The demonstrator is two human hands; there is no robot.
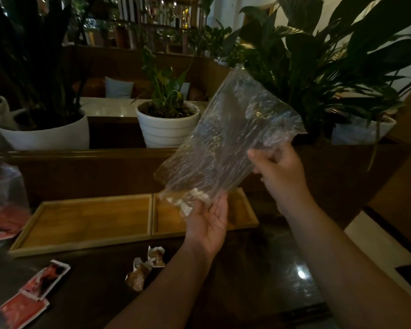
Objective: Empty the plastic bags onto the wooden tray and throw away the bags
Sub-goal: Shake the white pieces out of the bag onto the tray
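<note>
I hold a clear crumpled plastic bag (226, 148) up in the air above the right end of the wooden tray (86, 219). My right hand (278, 172) pinches its upper right edge. My left hand (207, 222) is under its lower end, palm up, fingers on the plastic, where small white pieces (190, 198) sit inside the bag. The tray is two shallow light-wood sections side by side, both bare. Another plastic bag (3, 203) with red packets inside lies at the far left edge.
Red and white packets (33, 295) lie on the dark table at the lower left, and crumpled brown and white wrappers (145, 267) lie in front of the tray. White plant pots (166, 124) stand on a wooden ledge behind the tray.
</note>
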